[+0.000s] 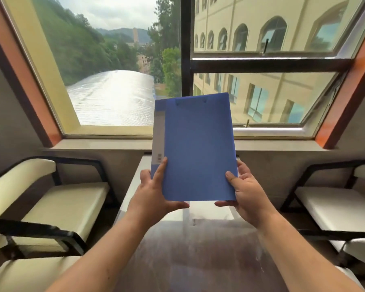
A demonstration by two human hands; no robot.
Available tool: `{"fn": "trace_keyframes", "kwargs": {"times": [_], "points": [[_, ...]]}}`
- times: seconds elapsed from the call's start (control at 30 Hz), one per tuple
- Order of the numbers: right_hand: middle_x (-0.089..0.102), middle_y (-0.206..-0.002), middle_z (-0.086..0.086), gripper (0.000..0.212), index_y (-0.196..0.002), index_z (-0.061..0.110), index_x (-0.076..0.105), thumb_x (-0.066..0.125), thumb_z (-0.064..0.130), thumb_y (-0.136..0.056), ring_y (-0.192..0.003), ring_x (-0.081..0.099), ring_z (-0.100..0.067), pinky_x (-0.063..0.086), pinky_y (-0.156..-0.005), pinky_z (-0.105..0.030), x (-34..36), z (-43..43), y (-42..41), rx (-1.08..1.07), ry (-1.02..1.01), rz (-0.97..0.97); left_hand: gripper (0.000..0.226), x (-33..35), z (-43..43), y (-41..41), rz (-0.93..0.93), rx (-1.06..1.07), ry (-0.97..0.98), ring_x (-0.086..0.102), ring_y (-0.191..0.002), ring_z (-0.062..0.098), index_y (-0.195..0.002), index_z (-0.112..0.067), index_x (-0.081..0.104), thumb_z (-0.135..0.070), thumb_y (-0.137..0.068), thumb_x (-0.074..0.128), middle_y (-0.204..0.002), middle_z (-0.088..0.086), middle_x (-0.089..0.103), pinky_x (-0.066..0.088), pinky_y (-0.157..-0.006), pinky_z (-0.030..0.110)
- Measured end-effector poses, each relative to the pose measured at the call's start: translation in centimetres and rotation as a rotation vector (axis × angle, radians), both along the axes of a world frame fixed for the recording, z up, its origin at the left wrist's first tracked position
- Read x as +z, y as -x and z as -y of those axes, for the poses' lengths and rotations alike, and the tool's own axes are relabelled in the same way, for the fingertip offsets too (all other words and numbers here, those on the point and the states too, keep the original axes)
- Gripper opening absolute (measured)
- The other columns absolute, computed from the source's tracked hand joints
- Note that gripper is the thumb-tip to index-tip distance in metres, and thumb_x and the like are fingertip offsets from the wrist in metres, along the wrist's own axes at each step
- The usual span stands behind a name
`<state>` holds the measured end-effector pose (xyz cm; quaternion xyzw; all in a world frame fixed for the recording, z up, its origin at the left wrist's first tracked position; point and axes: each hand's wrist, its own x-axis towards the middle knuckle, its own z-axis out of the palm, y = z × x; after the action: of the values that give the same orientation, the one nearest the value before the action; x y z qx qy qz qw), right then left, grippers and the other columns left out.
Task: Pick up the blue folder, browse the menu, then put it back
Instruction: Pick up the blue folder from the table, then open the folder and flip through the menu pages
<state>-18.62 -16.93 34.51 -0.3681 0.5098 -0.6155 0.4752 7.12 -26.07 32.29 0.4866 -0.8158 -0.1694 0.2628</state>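
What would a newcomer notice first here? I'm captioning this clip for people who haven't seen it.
The closed blue folder, held upright mid-frame above the glossy table, its lower corners in the grip of the left hand and right hand. Behind it, a big window shows green hills and a beige building; cream chairs flank the table.

Both hands hold the closed blue folder [196, 148] upright above the table [198, 239], in front of the window [122, 60]. The left hand [156, 194] grips its lower left corner, the right hand [244, 192] its lower right. Cream chairs [57, 199] stand on either side.
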Motion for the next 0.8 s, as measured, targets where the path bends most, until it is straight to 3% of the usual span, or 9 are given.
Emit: {"fn": "trace_keyframes", "kwargs": {"times": [0.13, 0.23, 0.33, 0.43, 0.53, 0.63, 0.67, 0.73, 0.8], "points": [[0.077, -0.119, 0.003, 0.036, -0.133, 0.045, 0.056, 0.049, 0.018, -0.109, -0.108, 0.076, -0.033, 0.065, -0.065, -0.052, -0.9, -0.4, -0.5, 0.050, -0.027, 0.046, 0.133, -1.2, -0.3, -1.1, 0.013, -0.006, 0.043, 0.047, -0.099, 0.014, -0.149, -0.067, -0.018, -0.097, -0.048, 0.065, -0.114, -0.017, 0.015, 0.061, -0.089, 0.046], [0.077, -0.119, 0.003, 0.034, -0.119, 0.050, 0.065, 0.049, 0.023, -0.107, -0.106, 0.077, -0.031, 0.064, -0.063, -0.052, -2.6, -0.6, -0.6, 0.072, -0.064, 0.081, 0.130, -2.6, -0.3, -1.9, 0.059, -0.010, 0.060, 0.049, -0.096, 0.016, -0.148, -0.066, -0.020, -0.105, -0.048, 0.054, -0.114, -0.016, 0.013, 0.061, -0.090, 0.046], [0.078, -0.121, 0.000, 0.031, -0.121, 0.049, 0.067, 0.043, 0.051, -0.102, -0.102, 0.078, -0.034, 0.064, -0.065, -0.054, -4.1, -1.0, -0.4, 0.121, -0.120, 0.072, 0.125, -4.2, -0.7, -2.4, 0.112, -0.012, 0.110, 0.059, -0.099, 0.024, -0.147, -0.066, -0.024, -0.110, -0.049, 0.040, -0.115, -0.011, 0.018, 0.060, -0.087, 0.046], [0.079, -0.124, -0.005, 0.058, -0.130, 0.045, 0.067, 0.030, 0.077, -0.098, -0.106, 0.077, -0.040, 0.065, -0.066, -0.052, -5.9, -1.0, 0.0, 0.186, -0.195, 0.141, 0.120, -6.0, -1.5, -2.6, 0.147, -0.007, 0.190, 0.054, -0.094, 0.022, -0.157, -0.053, -0.015, -0.107, -0.060, 0.031, -0.121, -0.006, 0.025, 0.061, -0.079, 0.044], [0.082, -0.114, 0.000, 0.022, -0.118, 0.050, 0.071, 0.054, 0.047, -0.104, -0.093, 0.081, -0.035, 0.064, -0.055, -0.048, -7.1, -0.9, -0.7, 0.135, -0.185, 0.095, 0.109, -7.4, -2.1, -2.7, 0.070, -0.022, 0.212, 0.056, -0.091, 0.026, -0.162, -0.035, 0.009, -0.099, -0.075, 0.024, -0.121, 0.002, 0.036, 0.057, -0.074, 0.041], [0.082, -0.100, 0.003, 0.037, -0.106, 0.050, 0.076, 0.064, 0.016, -0.101, -0.072, 0.078, -0.027, 0.061, -0.043, -0.042, -8.4, -0.6, -0.9, 0.061, -0.126, 0.111, 0.105, -8.0, -2.7, -2.4, -0.101, 0.014, 0.199, 0.051, -0.090, 0.021, -0.161, -0.022, 0.035, -0.091, -0.085, 0.013, -0.116, 0.005, 0.048, 0.046, -0.076, 0.033], [0.081, -0.098, 0.002, 0.038, -0.107, 0.047, 0.077, 0.061, 0.013, -0.102, -0.069, 0.076, -0.026, 0.061, -0.042, -0.041, -8.3, -0.6, -1.0, 0.046, -0.111, 0.137, 0.104, -8.3, -3.0, -2.2, -0.183, 0.048, 0.185, 0.054, -0.089, 0.022, -0.155, -0.015, 0.048, -0.087, -0.089, 0.012, -0.114, 0.008, 0.056, 0.044, -0.077, 0.033], [0.082, -0.101, 0.001, 0.040, -0.108, 0.042, 0.078, 0.055, 0.010, -0.105, -0.066, 0.075, -0.025, 0.060, -0.039, -0.040, -8.4, -0.6, -1.0, 0.026, -0.095, 0.180, 0.100, -8.7, -3.6, -1.8, -0.393, 0.200, 0.113, 0.062, -0.081, 0.030, -0.110, -0.007, 0.072, -0.085, -0.091, 0.012, -0.091, 0.011, 0.070, 0.042, -0.072, 0.034], [0.083, -0.104, 0.000, 0.036, -0.114, 0.036, 0.075, 0.052, 0.009, -0.107, -0.064, 0.076, -0.024, 0.059, -0.036, -0.038, -8.5, -0.6, -0.8, -0.008, -0.103, 0.200, 0.099, -8.6, -3.7, -1.5, -0.640, 0.418, -0.043, 0.064, -0.059, 0.032, -0.063, -0.009, 0.063, -0.093, -0.084, 0.016, -0.055, 0.008, 0.065, 0.041, -0.061, 0.033]]}}
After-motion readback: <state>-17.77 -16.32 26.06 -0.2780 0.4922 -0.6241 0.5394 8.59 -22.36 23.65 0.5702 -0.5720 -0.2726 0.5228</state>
